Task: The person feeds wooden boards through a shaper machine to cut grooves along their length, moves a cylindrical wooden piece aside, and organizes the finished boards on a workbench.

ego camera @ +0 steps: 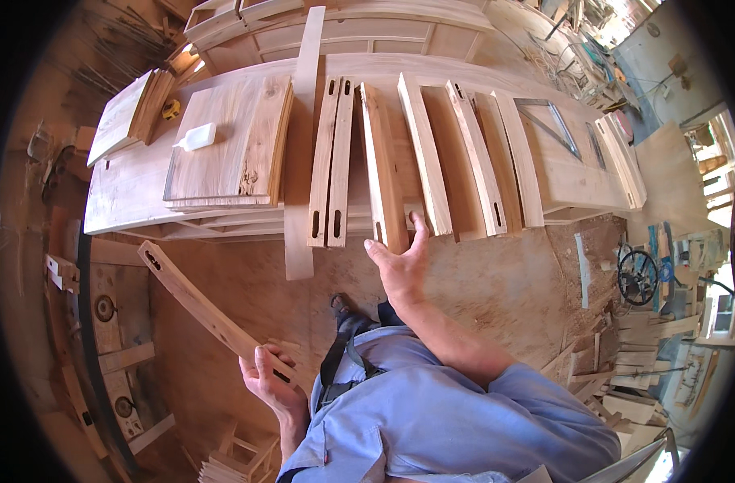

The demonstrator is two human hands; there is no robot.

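Note:
My left hand (274, 383) grips the lower end of a square wooden post (204, 302), which slants up and away to the left, off the table. Dark mortise slots show at both its ends. At the table's near edge, my right hand (403, 271) has thumb and fingers around the near end of another wooden post (382, 169). Left of that one, two mortised posts (330, 169) lie side by side. To its right rest several more, among them a pale post (424, 157) and a slotted post (479, 163).
The wooden tabletop (126, 184) carries stacked panels (228, 163) with a white plastic bottle (198, 137) on top. A yellow tape measure (171, 109) and a metal triangle square (554, 124) lie there too. One long board (299, 253) overhangs the near edge. A handwheel (637, 278) stands at right.

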